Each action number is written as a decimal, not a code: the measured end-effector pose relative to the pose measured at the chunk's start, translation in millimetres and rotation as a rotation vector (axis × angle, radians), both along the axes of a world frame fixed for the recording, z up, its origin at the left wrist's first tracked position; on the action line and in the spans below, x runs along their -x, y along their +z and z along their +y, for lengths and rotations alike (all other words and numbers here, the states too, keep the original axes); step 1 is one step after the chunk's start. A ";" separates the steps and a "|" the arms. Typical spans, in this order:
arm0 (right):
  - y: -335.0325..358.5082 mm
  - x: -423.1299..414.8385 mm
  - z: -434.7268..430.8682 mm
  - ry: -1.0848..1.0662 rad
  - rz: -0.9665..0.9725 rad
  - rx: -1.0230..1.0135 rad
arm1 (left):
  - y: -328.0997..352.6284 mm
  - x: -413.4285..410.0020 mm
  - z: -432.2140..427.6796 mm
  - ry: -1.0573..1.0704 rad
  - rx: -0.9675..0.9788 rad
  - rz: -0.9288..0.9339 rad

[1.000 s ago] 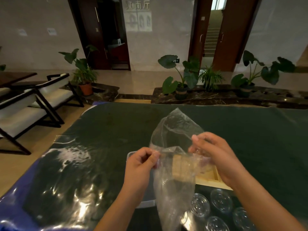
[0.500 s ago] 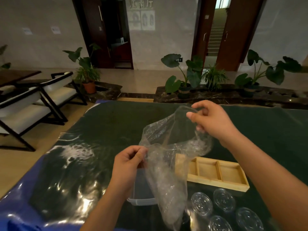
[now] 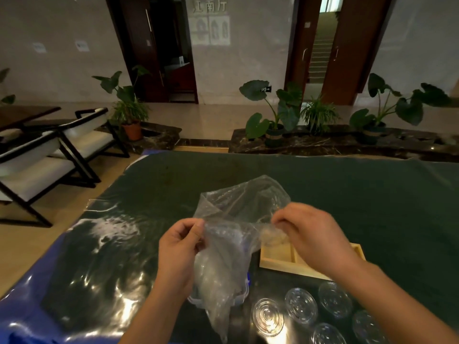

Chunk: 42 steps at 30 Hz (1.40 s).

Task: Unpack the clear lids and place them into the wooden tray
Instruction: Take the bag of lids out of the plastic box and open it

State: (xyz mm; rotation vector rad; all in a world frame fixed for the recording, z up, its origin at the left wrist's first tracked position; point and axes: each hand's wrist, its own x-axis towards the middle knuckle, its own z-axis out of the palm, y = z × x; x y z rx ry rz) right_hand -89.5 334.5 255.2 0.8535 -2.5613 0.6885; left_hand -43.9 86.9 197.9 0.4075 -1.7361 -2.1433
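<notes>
A crumpled clear plastic bag hangs in the air between my hands. My left hand pinches its left edge. My right hand pinches the bag's right edge, above the wooden tray. The tray lies on the dark green table cover, partly hidden by my right hand. Several round clear lids lie on the table below the tray, near the front edge. I cannot tell whether anything is inside the bag.
A clear box with blue clips sits behind the hanging bag. Shiny plastic sheeting covers the table's left part. White chairs stand to the left, potted plants beyond the table's far edge.
My right hand has come down from the bag's raised top to its right edge, level with my left hand. The bag is now folded over and held lower.
</notes>
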 end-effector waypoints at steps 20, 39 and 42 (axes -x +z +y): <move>11.5 14.3 -16.6 0.312 0.053 -0.174 | 40.1 31.3 4.3 -0.280 0.285 -0.455; 7.7 23.8 -6.2 -0.126 -0.488 -0.118 | 36.6 31.4 16.6 -0.134 0.463 -0.239; 7.0 41.9 -16.1 -0.122 -0.477 0.085 | 44.2 21.9 9.7 -0.214 0.640 -0.223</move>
